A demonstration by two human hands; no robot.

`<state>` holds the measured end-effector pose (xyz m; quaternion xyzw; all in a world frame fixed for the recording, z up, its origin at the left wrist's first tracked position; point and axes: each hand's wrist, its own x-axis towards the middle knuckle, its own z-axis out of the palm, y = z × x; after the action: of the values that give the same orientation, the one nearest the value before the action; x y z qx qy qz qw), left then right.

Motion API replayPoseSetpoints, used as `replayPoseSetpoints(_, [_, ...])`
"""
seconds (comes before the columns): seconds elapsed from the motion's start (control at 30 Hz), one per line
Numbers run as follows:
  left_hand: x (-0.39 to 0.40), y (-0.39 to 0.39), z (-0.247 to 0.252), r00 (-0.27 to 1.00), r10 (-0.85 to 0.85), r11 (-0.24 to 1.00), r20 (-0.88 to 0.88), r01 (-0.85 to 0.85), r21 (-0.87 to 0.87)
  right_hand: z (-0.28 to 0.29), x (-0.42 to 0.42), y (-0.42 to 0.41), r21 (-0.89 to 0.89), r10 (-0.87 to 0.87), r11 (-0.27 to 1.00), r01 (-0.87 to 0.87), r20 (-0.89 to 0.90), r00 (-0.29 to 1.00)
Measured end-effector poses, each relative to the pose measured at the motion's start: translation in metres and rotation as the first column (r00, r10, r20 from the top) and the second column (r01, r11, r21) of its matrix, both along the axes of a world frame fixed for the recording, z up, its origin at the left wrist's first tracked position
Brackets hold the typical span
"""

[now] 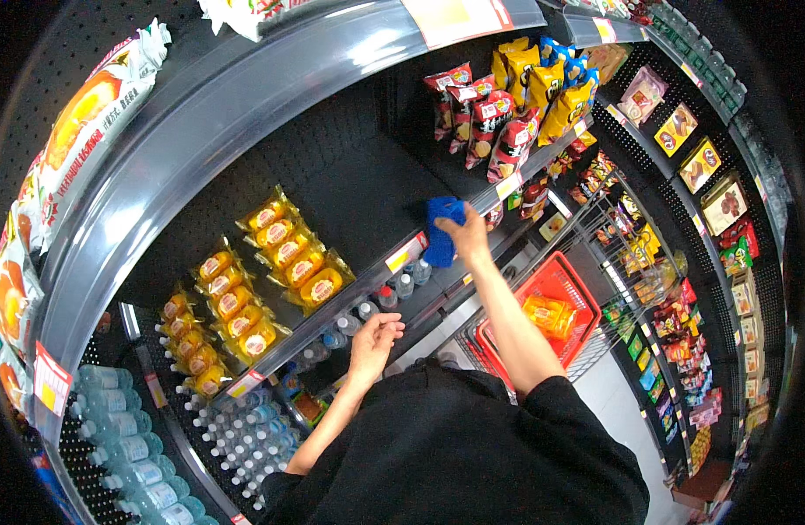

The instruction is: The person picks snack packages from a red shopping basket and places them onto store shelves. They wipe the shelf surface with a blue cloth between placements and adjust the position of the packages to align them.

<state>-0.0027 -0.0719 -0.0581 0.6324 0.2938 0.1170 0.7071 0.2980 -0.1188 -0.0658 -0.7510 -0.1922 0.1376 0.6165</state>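
Observation:
My right hand (468,237) grips a folded blue cloth (443,231) at the front edge of a black shelf (350,164). Part of the cloth hangs over the price rail, beside a yellow-and-white price tag (405,252). Lower and to the left, my left hand (375,344) hovers in front of the shelf edge with loosely bent fingers and nothing visible in it. Rows of wrapped yellow cakes (290,249) stand on the same shelf to the left. Red snack bags (491,121) and yellow chip bags (547,82) stand at its right end.
A wire shopping cart (589,230) stands to my right, with a red basket (589,298) holding orange-yellow packages (548,317). Bottled drinks (251,426) fill the shelf below. A curved upper shelf edge (245,85) passes close overhead. Packaged snacks line the right-hand shelves (688,197).

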Motion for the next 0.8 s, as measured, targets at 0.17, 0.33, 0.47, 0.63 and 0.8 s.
replayPoseSetpoints(0.17, [0.011, 0.004, 0.024, 0.996, 0.035, 0.933, 0.077, -0.060, 0.354, 0.087, 0.020, 0.015, 0.292, -0.057, 0.956, -0.004, 0.200, 0.978])
replayPoseSetpoints(0.33, [0.036, 0.012, 0.048, 0.999, -0.025, 0.571, 0.041, -0.019, 0.821, 0.105, 0.002, 0.031, -0.187, 0.151, 0.982, -0.033, 0.660, 0.736])
replayPoseSetpoints(0.47, [0.057, 0.011, 0.056, 0.991, -0.070, 0.331, -0.116, 0.133, 0.934, 0.042, 0.009, 0.032, -0.546, 0.486, 0.832, -0.095, 0.637, 0.598])
replayPoseSetpoints(0.63, [0.065, 0.011, 0.046, 0.961, 0.023, 0.250, -0.275, 0.261, 0.932, 0.031, 0.017, 0.054, -0.603, 0.554, 0.794, -0.079, 0.664, 0.502])
replayPoseSetpoints(0.8, [0.073, 0.008, 0.041, 0.920, 0.081, 0.205, -0.383, 0.361, 0.910, 0.021, 0.036, 0.084, -0.597, 0.556, 0.797, -0.096, 0.660, 0.506])
